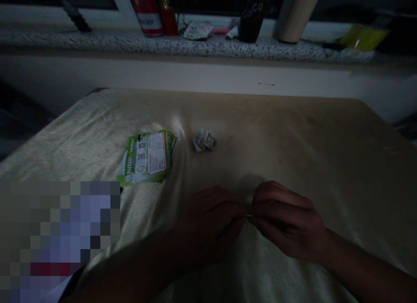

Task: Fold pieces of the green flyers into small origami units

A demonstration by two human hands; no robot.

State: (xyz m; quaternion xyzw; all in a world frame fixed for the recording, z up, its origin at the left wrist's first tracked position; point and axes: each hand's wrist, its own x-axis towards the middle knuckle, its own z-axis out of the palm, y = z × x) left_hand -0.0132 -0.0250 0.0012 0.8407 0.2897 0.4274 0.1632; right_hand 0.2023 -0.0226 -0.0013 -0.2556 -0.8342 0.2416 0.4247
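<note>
My left hand (216, 218) and my right hand (288, 220) come together low over the cloth-covered table (319, 172). Thumb and fingers of each are closed in a pinch, with the fingertips almost touching. Between them shows a small, thin, pale sliver (249, 215); the picture is too dark to tell what it is. Beyond the hands lie crumpled, folded bits of printed wrapper (205, 140). To their left, flat on the cloth, is a green and white printed packet (148, 157).
On the speckled stone sill (114, 42) behind the table stand a red bottle (146, 14), a smaller red container (168, 18), a dark CoCo cup (250, 16) and a beige cylinder (298, 16). A crumpled wrapper (197, 30) and a yellow packet (365, 37) lie there too. The lower left is pixelated.
</note>
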